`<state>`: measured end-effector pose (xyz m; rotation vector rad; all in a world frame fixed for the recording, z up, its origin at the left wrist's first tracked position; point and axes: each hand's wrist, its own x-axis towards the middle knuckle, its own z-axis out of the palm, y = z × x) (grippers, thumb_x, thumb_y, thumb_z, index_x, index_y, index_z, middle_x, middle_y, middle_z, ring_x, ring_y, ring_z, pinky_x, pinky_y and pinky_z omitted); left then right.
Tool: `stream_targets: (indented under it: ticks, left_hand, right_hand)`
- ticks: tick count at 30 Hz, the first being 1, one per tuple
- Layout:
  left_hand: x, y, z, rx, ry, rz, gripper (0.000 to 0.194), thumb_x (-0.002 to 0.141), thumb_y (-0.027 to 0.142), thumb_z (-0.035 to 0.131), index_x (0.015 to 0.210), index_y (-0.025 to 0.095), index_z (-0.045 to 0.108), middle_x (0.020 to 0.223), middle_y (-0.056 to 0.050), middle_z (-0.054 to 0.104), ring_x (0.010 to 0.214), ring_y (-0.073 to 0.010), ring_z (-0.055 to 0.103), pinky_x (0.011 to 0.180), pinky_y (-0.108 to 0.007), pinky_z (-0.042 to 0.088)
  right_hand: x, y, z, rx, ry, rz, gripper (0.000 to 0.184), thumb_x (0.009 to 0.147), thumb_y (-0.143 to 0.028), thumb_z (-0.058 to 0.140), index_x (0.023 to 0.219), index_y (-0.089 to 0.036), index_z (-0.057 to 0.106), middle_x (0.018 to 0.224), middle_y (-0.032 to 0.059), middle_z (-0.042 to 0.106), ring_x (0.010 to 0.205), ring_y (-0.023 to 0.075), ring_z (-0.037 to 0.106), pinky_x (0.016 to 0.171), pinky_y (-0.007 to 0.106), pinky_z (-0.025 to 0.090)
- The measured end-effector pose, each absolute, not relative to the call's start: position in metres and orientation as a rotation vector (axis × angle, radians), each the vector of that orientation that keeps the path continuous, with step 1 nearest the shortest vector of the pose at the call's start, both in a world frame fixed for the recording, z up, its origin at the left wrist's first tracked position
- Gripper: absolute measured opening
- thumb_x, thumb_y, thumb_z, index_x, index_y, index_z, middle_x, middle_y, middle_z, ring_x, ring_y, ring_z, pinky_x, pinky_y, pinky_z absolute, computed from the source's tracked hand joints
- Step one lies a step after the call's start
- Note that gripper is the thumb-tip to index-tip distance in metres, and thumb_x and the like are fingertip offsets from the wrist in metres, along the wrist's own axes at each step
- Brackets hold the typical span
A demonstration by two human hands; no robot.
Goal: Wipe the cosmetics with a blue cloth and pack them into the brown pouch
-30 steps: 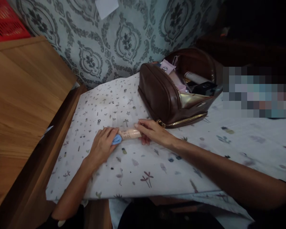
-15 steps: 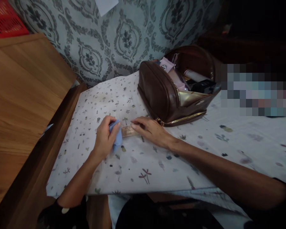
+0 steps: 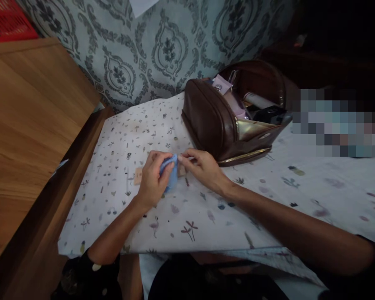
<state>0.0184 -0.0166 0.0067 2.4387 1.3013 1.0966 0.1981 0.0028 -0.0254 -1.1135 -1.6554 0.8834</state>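
Note:
My left hand (image 3: 156, 177) is closed on a folded light-blue cloth (image 3: 172, 178). The cloth wraps around the middle of a slim beige item (image 3: 138, 176) with faint print, perhaps a cosmetic tube or pack; its exact kind is unclear. One end of that item sticks out to the left of my left hand. At its other end, the fingers of my right hand (image 3: 203, 168) pinch it, just beside the cloth. Behind my right hand stands a brown leather toiletry bag (image 3: 209, 118), unzipped.
Inside the bag are a pink packet (image 3: 222, 84), a white tube (image 3: 259, 101) and a black box (image 3: 268, 112). A white printed cloth (image 3: 137, 125) covers the table. Wooden furniture (image 3: 34, 104) borders the left, with a red basket (image 3: 9, 21) above. Patterned wall covering (image 3: 168, 46) rises behind.
My left hand and the blue cloth have slid right along the beige item, toward my right hand. Its left end now shows beyond my left hand. My right hand has barely moved.

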Motion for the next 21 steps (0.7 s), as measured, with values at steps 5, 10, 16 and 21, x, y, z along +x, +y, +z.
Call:
stream_targets:
  ticks: [5, 10, 16, 21]
  left_hand:
    - [0.005, -0.024, -0.007, 2.655, 1.346, 0.839, 0.019, 0.1, 0.024, 0.051, 0.112, 0.021, 0.066, 0.107, -0.008, 0.057, 0.097, -0.0201, 0.06, 0.087, -0.034, 0.053]
    - [-0.033, -0.032, -0.007, 2.545, 1.524, 0.755, 0.024, 0.102, 0.025, 0.046, 0.113, 0.02, 0.067, 0.105, -0.008, 0.057, 0.096, -0.021, 0.059, 0.089, -0.037, 0.053]
    - [-0.065, -0.038, 0.004, 2.357, 1.703, 0.755, 0.019, 0.1, 0.027, 0.05, 0.104, 0.024, 0.068, 0.097, -0.004, 0.06, 0.092, -0.0204, 0.062, 0.082, -0.035, 0.053]
    - [-0.035, -0.045, 0.021, 2.447, 1.53, 1.024, 0.022, 0.1, 0.03, 0.05, 0.114, 0.022, 0.066, 0.104, -0.006, 0.062, 0.098, -0.0211, 0.062, 0.088, -0.035, 0.054]
  right_hand:
    - [0.197, 0.0, -0.031, -1.114, -2.066, 0.664, 0.026, 0.089, -0.021, 0.058, 0.112, -0.016, 0.068, 0.107, 0.0128, 0.073, 0.101, 0.0281, 0.065, 0.091, 0.04, 0.05]
    - [0.195, 0.002, -0.041, -1.098, -2.206, 0.559, 0.031, 0.086, -0.022, 0.067, 0.117, -0.018, 0.068, 0.112, 0.0139, 0.07, 0.11, 0.0324, 0.062, 0.096, 0.048, 0.051]
    - [0.195, 0.0, -0.04, -1.109, -2.05, 0.71, 0.044, 0.081, -0.021, 0.073, 0.124, -0.021, 0.063, 0.096, 0.0058, 0.07, 0.084, 0.0221, 0.065, 0.08, 0.037, 0.053]
    - [0.189, -0.009, -0.033, -1.018, -1.819, 0.867, 0.035, 0.077, -0.034, 0.078, 0.108, -0.022, 0.064, 0.095, 0.0043, 0.069, 0.081, 0.02, 0.064, 0.073, 0.032, 0.052]
